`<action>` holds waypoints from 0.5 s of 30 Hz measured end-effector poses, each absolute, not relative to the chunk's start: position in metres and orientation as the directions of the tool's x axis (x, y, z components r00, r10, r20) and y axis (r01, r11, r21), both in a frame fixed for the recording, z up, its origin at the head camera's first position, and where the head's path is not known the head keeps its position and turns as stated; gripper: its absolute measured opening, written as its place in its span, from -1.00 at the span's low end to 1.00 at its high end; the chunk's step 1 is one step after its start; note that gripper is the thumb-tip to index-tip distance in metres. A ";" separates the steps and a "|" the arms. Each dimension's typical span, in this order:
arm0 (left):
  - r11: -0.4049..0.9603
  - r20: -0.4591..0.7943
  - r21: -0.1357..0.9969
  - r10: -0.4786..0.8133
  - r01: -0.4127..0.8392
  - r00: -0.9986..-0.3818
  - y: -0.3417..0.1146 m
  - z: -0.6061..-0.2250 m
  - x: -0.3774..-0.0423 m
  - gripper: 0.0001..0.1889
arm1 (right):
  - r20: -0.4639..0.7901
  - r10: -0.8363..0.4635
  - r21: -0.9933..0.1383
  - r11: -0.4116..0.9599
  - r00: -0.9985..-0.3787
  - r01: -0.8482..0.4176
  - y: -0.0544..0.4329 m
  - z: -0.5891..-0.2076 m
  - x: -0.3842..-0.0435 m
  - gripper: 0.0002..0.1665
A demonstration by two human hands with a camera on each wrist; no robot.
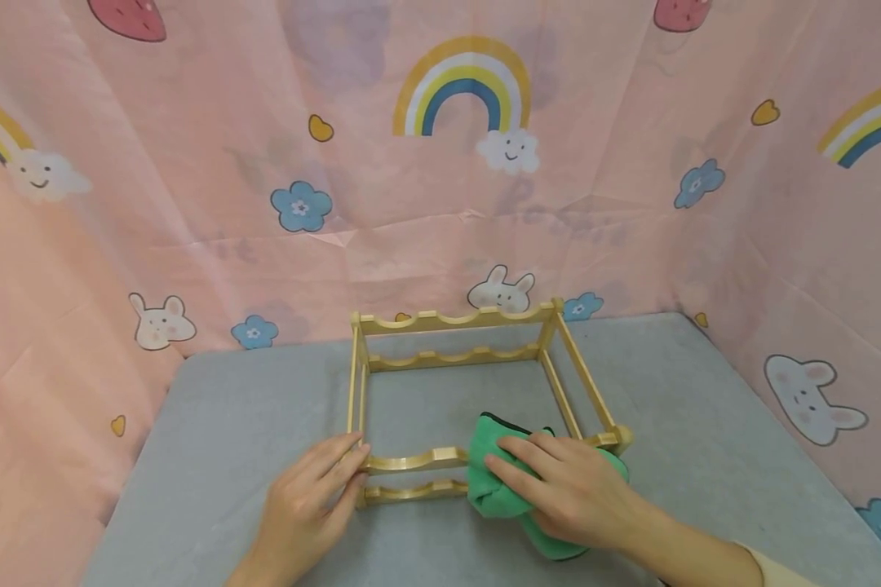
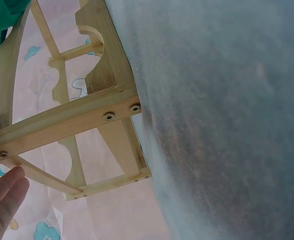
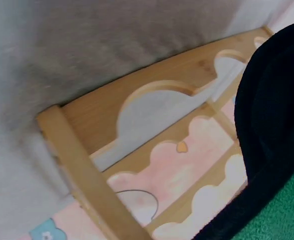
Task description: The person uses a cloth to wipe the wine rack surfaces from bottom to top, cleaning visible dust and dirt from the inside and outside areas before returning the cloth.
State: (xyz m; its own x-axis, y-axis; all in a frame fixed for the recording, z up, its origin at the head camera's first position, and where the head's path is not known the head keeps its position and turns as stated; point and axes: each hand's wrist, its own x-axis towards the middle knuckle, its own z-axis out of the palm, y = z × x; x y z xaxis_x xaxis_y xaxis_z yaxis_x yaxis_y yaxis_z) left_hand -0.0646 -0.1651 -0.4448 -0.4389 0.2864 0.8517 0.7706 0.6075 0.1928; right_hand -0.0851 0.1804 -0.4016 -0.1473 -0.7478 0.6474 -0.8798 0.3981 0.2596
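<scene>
A two-tier wooden bottle rack (image 1: 448, 323) with scalloped rails stands on the grey cloth-covered table. At its near left corner, my left hand (image 1: 304, 499) grips the top of the frame; the left wrist view shows fingers (image 2: 9, 192) beside the screwed end of the rack. My right hand (image 1: 568, 485) holds a bunched green cloth (image 1: 493, 489) with dark edging over the right part of the front top rail, and the cloth hides that stretch of both front rails. Its dark edging (image 3: 267, 110) covers the right side of the right wrist view, where the right hand itself is hidden.
Grey fabric (image 1: 242, 432) covers the table on both sides of the rack. A pink curtain (image 1: 411, 204) printed with rainbows, rabbits and flowers hangs close behind the rack and along the left and right sides.
</scene>
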 end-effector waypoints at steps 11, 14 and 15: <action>0.612 0.850 0.200 0.280 0.765 -0.447 -0.165 -0.446 -0.063 -0.63 | 0.629 -0.768 0.268 0.358 -0.119 -0.894 0.145 -0.394 -0.085 -0.62; 0.610 0.849 0.199 0.284 0.767 -0.446 -0.165 -0.446 -0.063 -0.63 | 0.617 -0.778 0.279 0.358 -0.120 -0.891 0.135 -0.393 -0.084 -0.60; 0.611 0.849 0.198 0.285 0.767 -0.445 -0.165 -0.446 -0.063 -0.63 | 0.612 -0.783 0.288 0.355 -0.115 -0.889 0.131 -0.393 -0.084 -0.60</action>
